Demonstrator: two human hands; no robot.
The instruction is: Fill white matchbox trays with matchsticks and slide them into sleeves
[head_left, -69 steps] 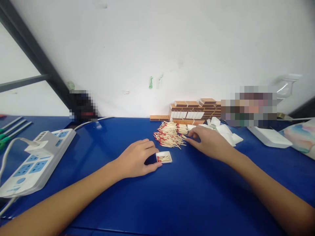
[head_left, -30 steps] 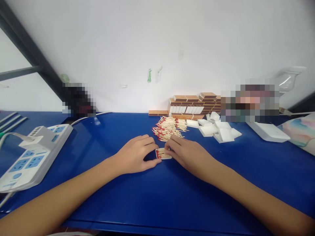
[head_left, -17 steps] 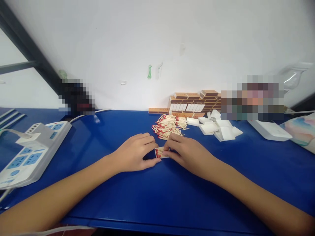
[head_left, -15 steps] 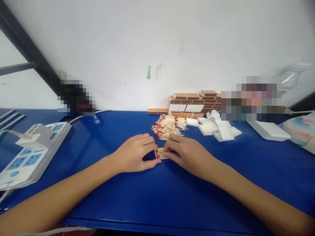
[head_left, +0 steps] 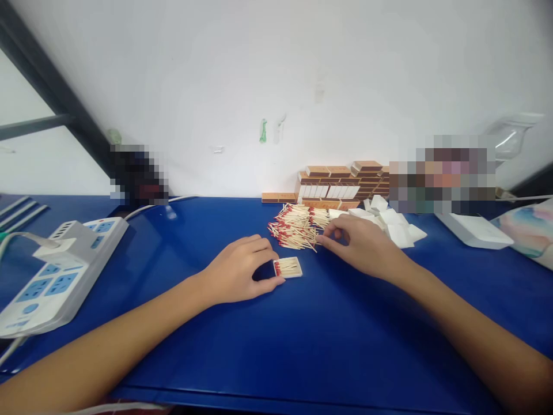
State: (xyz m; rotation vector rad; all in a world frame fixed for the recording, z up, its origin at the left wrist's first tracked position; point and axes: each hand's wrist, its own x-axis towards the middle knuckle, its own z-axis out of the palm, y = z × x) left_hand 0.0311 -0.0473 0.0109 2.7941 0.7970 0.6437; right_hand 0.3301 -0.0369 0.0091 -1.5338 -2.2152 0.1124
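Note:
A small white matchbox tray [head_left: 295,274] lies on the blue table, partly filled with red-tipped matches [head_left: 287,266]. Around its left end are the thumb and fingers of my left hand [head_left: 242,271], closed on the tray and steadying it. My right hand [head_left: 360,245] is at the right edge of a loose heap of matches [head_left: 294,227], behind the tray. Its thumb and forefinger are pinched together at the match ends there; how many matches are between them is too small to tell.
Brown matchboxes [head_left: 367,167] are stacked against the wall behind the heap. White empty trays [head_left: 396,226] lie in a jumble to the right. A white power strip [head_left: 64,282] with a plugged-in adapter is at the left. A white box [head_left: 473,230] sits farther right.
My right hand has left the tray and moved right and back to the edge of the match heap, uncovering the tray's matches. My left hand has stayed at the tray.

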